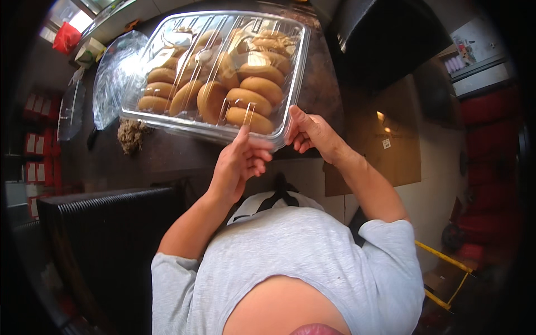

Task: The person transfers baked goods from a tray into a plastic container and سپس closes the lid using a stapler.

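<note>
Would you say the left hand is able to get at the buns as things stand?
Probably not directly: the left hand touches the clear box at its near edge, but the closed lid covers the buns.

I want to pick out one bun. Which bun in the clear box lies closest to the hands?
The bun at the box's near edge, last in the right-hand row, just above the left hand and beside the right hand.
</note>
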A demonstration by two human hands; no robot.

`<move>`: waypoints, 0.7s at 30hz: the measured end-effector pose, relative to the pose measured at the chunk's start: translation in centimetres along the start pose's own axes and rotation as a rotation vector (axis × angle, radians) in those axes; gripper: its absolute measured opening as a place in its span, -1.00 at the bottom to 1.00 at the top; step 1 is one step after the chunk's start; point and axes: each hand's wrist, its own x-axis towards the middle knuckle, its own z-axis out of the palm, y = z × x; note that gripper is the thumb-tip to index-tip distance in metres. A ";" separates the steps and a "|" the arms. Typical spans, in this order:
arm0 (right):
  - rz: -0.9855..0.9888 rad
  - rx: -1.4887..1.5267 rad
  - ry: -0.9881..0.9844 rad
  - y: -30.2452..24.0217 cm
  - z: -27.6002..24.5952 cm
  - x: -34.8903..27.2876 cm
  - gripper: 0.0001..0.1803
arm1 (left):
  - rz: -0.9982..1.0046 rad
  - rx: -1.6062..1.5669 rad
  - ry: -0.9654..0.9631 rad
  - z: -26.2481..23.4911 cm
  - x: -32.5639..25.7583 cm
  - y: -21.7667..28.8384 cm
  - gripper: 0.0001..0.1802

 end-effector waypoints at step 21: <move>-0.321 0.304 -0.011 4.7 -2.4 1.9 -0.57 | 0.241 -0.057 0.076 2.3 1.3 -2.5 -0.76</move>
